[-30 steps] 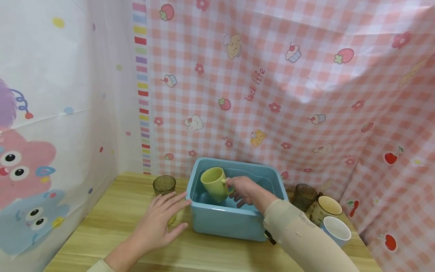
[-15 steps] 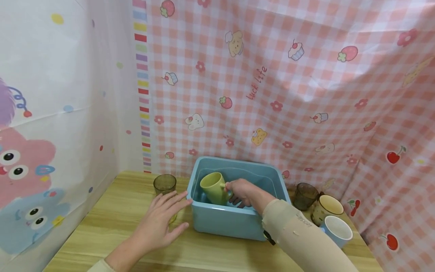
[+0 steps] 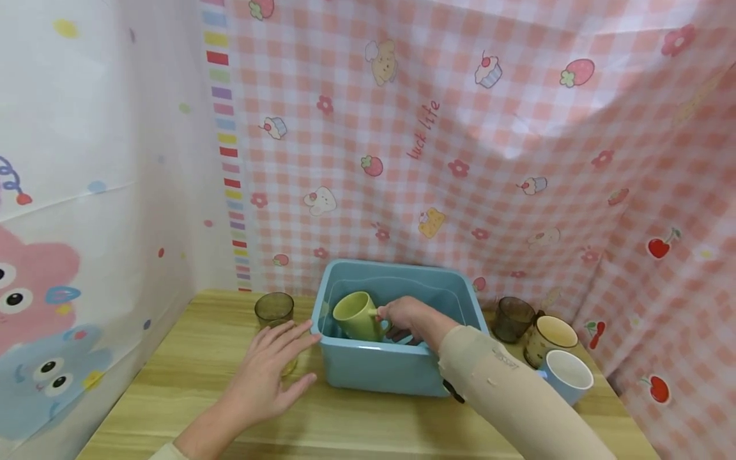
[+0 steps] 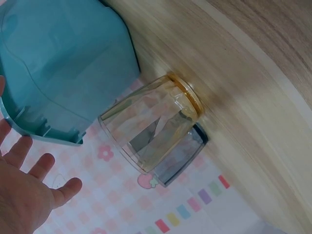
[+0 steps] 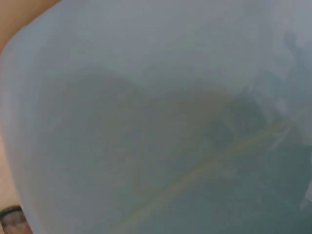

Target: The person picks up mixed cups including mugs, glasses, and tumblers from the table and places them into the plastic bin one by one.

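A yellow-green mug [image 3: 355,317] tilts leftward inside the blue plastic bin [image 3: 385,370], near its left end. My right hand [image 3: 411,318] reaches over the front rim and grips the mug by its handle; the mug's base is hidden by the front wall. Fingers spread, my left hand [image 3: 266,374] is at the bin's front left corner, its fingertips at or touching the rim. Close to that hand stands an amber-tinted clear glass [image 4: 151,122], mostly covered by the fingers in the head view. The right wrist view is filled by the blurred bin wall [image 5: 122,146].
A smoky brown glass [image 3: 274,308] stands left of the bin. To the right are another dark glass [image 3: 513,319], an amber patterned mug [image 3: 540,348] and a light blue mug [image 3: 566,378], close together on the wooden table [image 3: 172,383]. Checkered cloth [image 3: 402,191] hangs behind.
My right hand has lowered the yellow-green mug deeper into the bin. The left hand keeps its place by the corner, while the head view has shifted slightly.
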Demonstrator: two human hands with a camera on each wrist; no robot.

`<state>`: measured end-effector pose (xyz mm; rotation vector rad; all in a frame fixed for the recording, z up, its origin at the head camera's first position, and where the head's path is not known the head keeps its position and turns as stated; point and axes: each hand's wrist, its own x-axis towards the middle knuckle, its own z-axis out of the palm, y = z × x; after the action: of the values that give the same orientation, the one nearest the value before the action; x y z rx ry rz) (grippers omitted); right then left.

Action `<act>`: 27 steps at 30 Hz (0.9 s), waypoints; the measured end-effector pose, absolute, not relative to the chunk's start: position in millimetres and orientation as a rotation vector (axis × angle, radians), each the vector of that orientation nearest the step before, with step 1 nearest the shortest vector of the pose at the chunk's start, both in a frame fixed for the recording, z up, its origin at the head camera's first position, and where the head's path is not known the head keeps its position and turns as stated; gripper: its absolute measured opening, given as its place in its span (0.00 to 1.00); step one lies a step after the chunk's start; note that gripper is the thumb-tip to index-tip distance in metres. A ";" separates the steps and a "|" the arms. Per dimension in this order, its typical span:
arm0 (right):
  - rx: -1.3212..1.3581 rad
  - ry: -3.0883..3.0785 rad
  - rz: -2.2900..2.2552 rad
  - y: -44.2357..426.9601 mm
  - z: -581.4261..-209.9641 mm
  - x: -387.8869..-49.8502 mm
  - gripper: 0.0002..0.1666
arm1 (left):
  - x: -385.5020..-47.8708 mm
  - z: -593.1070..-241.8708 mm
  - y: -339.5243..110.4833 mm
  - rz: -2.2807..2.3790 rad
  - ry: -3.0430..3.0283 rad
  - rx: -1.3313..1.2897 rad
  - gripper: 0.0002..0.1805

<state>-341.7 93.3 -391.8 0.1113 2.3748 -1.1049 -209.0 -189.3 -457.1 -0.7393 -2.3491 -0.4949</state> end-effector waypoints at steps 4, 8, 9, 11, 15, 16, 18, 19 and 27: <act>0.120 2.412 -1.029 95.7 -388.1 -344.3 0.22 | -209.1 -456.3 -189.4 -0.501 -2.330 -0.746 0.37; 0.072 2.472 -0.895 102.2 -388.3 -346.3 0.21 | -209.3 -456.1 -189.3 -0.511 -2.323 -0.751 0.37; 0.058 2.481 -0.861 104.1 -389.3 -346.8 0.22 | -209.2 -456.3 -189.4 -0.513 -2.322 -0.751 0.37; 0.025 2.502 -0.792 107.6 -391.3 -347.4 0.22 | -209.3 -456.6 -189.3 -0.517 -2.321 -0.751 0.36; -0.034 2.538 -0.662 110.4 -395.9 -349.2 0.20 | -209.2 -457.1 -190.0 -0.513 -2.320 -0.750 0.36; -0.046 2.546 -0.635 110.4 -397.0 -349.7 0.19 | -209.2 -457.3 -190.2 -0.512 -2.320 -0.750 0.36; -0.064 2.549 -0.606 110.2 -399.1 -350.7 0.19 | -209.2 -457.6 -190.4 -0.510 -2.320 -0.753 0.36; -0.072 2.547 -0.596 109.8 -399.8 -351.1 0.19 | -209.2 -457.7 -190.5 -0.511 -2.321 -0.755 0.37; -0.079 2.513 -0.688 106.8 -400.5 -350.0 0.19 | -208.8 -457.6 -190.6 -0.521 -2.327 -0.755 0.36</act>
<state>-350.0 106.8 -400.5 -0.0788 2.5134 -0.6877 -208.8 -190.6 -457.6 -0.7553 -2.3265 -0.5205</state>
